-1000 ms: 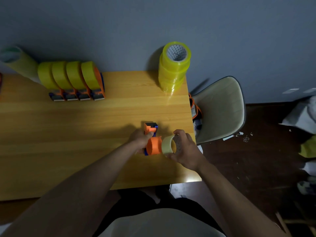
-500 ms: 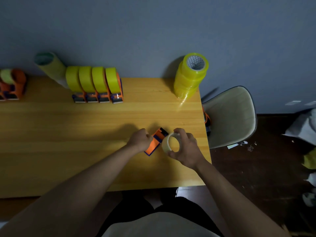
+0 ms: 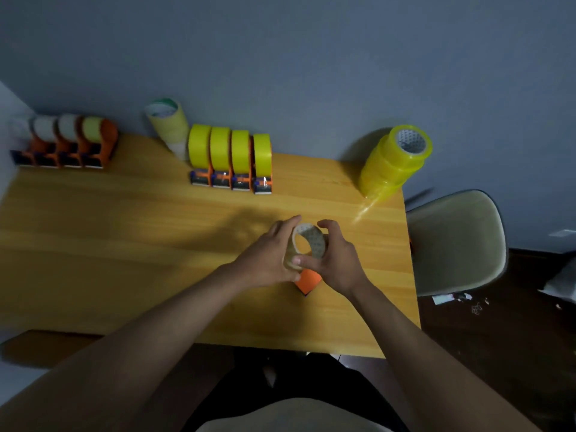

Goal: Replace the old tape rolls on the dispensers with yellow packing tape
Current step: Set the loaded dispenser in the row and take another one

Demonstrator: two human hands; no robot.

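An old pale tape roll is tilted between my hands above the wooden table, its cardboard core facing me. My right hand grips it, thumb on the near rim and fingers curled over the top. My left hand lies against the roll's left side and seems to hold the orange dispenser, which pokes out beneath both hands. A stack of yellow packing tape rolls leans at the back right corner.
Several dispensers loaded with yellow tape stand in a row at the back. Further left, several orange dispensers with pale old rolls line the wall. A leaning stack of pale rolls stands between them. A beige chair is beside the table's right edge.
My hands have come together, and the roll now sits between them over the dispenser instead of to its right. The view has shifted left, which brings the old-roll dispensers into sight.
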